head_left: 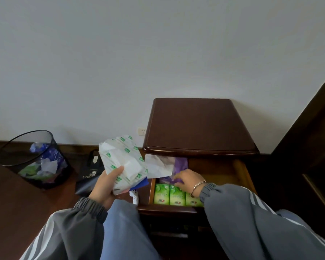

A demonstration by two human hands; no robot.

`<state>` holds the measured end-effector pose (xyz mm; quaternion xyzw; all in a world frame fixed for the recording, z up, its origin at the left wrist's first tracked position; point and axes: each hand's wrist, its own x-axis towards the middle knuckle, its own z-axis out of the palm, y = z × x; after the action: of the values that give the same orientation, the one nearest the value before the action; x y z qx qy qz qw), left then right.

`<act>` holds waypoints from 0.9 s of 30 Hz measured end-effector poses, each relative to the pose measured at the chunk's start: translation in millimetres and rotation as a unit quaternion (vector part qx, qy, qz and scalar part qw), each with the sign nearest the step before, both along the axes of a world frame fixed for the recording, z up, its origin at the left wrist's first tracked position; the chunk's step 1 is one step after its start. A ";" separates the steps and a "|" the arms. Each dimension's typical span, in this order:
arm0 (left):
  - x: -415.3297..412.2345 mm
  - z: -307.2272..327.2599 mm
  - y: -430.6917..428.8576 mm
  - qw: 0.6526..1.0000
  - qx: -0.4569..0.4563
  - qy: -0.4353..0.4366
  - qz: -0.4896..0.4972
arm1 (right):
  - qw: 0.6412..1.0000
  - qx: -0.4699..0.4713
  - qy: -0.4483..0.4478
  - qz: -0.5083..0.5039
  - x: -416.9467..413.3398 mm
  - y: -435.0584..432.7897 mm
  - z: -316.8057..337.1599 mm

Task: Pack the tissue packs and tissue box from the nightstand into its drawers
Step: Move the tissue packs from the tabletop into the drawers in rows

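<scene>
Crouching at the open top drawer (240,173) of a dark wooden nightstand (197,126), a person packs tissues away. The left hand (105,184) grips a soft white tissue pack (124,162) printed with green logos, held up just left of the drawer and outside it. The right hand (188,178), a bracelet (197,185) on its wrist, reaches inside with its fingers bent onto a purple tissue package (180,164) from which a white sheet (158,167) sticks up. Whether it grips or only presses cannot be told. Green tissue packs (169,194) stand in a row along the drawer's front. The white pack is the only tissue item seen outside the drawer, so the job looks close to done. A mesh wastebasket (32,158) sits on the floor at left.
</scene>
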<state>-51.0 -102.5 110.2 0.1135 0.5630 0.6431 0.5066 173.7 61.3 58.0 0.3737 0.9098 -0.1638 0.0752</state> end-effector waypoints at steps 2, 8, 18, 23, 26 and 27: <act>6.2 3.2 -0.5 1.000 0.000 0.021 -0.016 | 0.999 -0.016 0.040 -0.026 8.3 -5.3 2.9; 56.5 14.4 17.1 0.991 0.015 0.004 -0.134 | 0.832 -0.395 0.295 -0.256 24.6 -24.4 42.3; 156.6 17.7 68.6 0.945 -0.120 0.000 -0.305 | 0.662 -0.493 0.383 -0.415 91.8 -30.6 52.5; 175.0 6.9 72.3 0.928 -0.134 0.138 -0.319 | 0.613 -0.510 0.361 -0.483 123.2 -21.7 43.7; 151.3 -8.0 67.6 0.897 -0.115 0.371 -0.208 | 0.586 -0.514 0.363 -0.510 142.5 -7.1 35.2; 138.8 -12.4 64.8 0.880 -0.114 0.427 -0.174 | 0.582 -0.507 0.368 -0.518 146.3 -0.6 31.8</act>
<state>87.8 -37.7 97.8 0.4139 0.7655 0.3653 0.3304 320.0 60.6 89.8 0.5903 0.2809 -0.7335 -0.1860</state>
